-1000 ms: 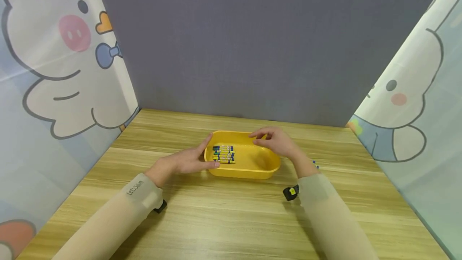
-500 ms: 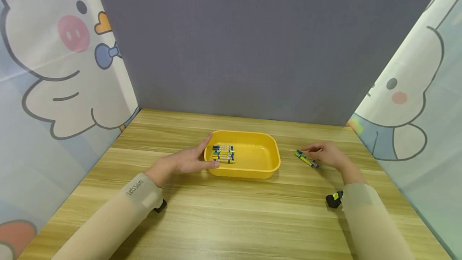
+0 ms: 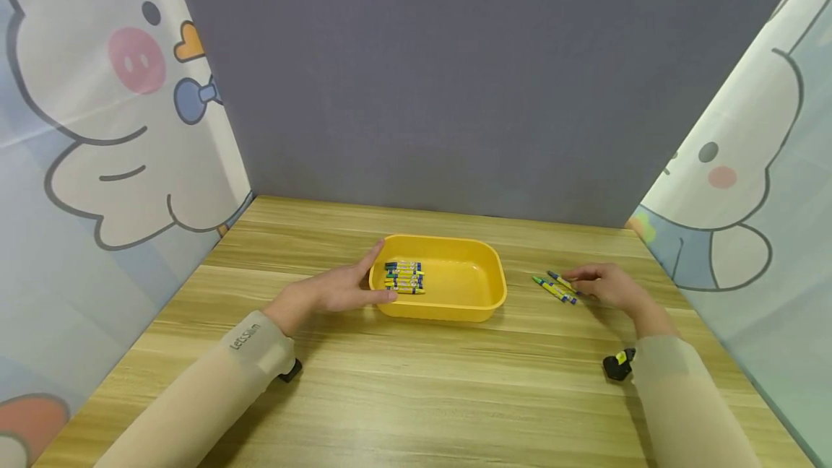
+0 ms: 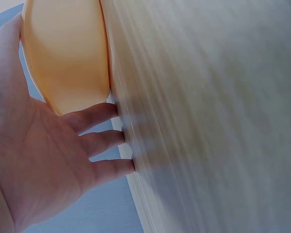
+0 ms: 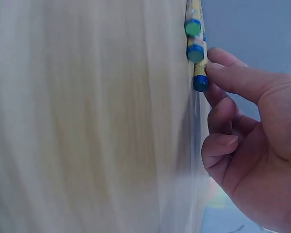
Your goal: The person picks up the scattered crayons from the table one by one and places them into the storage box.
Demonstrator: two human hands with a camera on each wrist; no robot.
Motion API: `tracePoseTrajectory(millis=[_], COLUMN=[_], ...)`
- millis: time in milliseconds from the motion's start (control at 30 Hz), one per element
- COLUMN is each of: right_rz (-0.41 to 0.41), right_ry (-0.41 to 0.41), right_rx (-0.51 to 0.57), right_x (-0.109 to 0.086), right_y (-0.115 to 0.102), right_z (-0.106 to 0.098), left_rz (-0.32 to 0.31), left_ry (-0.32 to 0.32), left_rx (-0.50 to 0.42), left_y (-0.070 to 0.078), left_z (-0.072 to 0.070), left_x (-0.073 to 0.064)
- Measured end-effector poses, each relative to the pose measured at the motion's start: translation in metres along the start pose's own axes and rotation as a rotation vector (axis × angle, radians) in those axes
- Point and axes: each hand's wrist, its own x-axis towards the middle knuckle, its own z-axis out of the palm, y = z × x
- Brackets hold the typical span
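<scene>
My left hand (image 3: 341, 289) rests against the left end of a yellow plastic bin (image 3: 455, 307), its thumb and fingers spread along the end and straight. In the left wrist view, the thumb touches the bin (image 4: 68, 53) at its rim and the fingertips reach the tabletop. Several crayons (image 3: 404, 278) in yellow and blue wrappers lie side by side in the bin's left part. Right of the bin, my right hand (image 3: 607, 287) pinches a dark-tipped crayon (image 3: 560, 280) between thumb and fingers. Next to it lie two crayons (image 3: 552, 289), with blue-banded ends (image 5: 193, 27) in the right wrist view.
The bin and loose crayons stand on a wood-grain table (image 3: 416, 381). A dark grey panel (image 3: 422, 92) rises behind it, and cartoon-printed curtains (image 3: 130, 128) flank both sides. A black wrist camera (image 3: 617, 365) hangs under the right sleeve.
My right hand has left the bin and moved right to the loose crayons. One crayon, pinched, has been drawn apart from the other two. The left hand and bin stay put.
</scene>
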Motion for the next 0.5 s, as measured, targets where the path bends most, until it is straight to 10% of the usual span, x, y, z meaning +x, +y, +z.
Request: tracePoseTrajectory(millis=[267, 500], right_rz=[0.039, -0.026], right_ry=[0.017, 0.046], right_rx=[-0.012, 0.039], right_x=[0.000, 0.010], right_y=[0.006, -0.037], right_z=[0.003, 0.001], left_rz=[0.000, 0.007], left_ry=[0.000, 0.000], left_rx=[-0.006, -0.014], left_y=[0.000, -0.001], left_z=[0.001, 0.001], left_x=[-0.001, 0.001])
